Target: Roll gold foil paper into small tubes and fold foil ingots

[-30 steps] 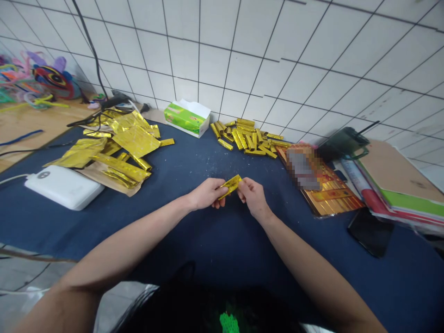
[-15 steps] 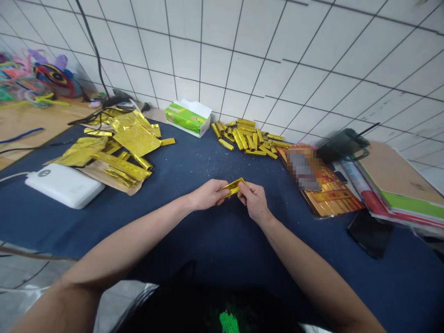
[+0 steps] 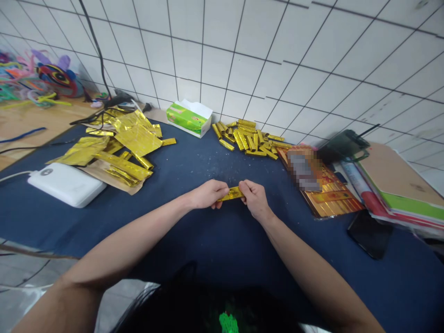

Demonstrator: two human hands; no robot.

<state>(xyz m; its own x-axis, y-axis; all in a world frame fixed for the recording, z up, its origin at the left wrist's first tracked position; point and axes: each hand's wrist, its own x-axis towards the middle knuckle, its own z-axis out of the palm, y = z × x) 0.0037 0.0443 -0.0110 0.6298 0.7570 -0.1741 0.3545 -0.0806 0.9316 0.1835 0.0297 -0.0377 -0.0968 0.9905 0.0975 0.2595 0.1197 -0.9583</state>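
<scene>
My left hand [image 3: 207, 194] and my right hand [image 3: 254, 200] both pinch the ends of a narrow gold foil strip [image 3: 231, 194], held level over the blue tablecloth [image 3: 222, 236]. The fingers hide both ends of the strip. Beyond my hands lies a heap of small folded gold foil bars [image 3: 246, 140]. Farther left, flat gold foil sheets [image 3: 138, 140] and strips rest partly on brown paper [image 3: 120, 179]. Neither hand touches these piles.
A white power bank [image 3: 65, 184] with a cable sits at the left. A green tissue box [image 3: 189, 119] stands by the tiled wall [image 3: 263, 55]. To the right lie gold-printed packaging [image 3: 329, 196], a black phone [image 3: 369, 234] and stacked folders [image 3: 391, 194].
The foil piece, tilted and bent between my hands earlier, now lies straighter and level. My hands have drawn slightly apart along it. The piles have not shifted.
</scene>
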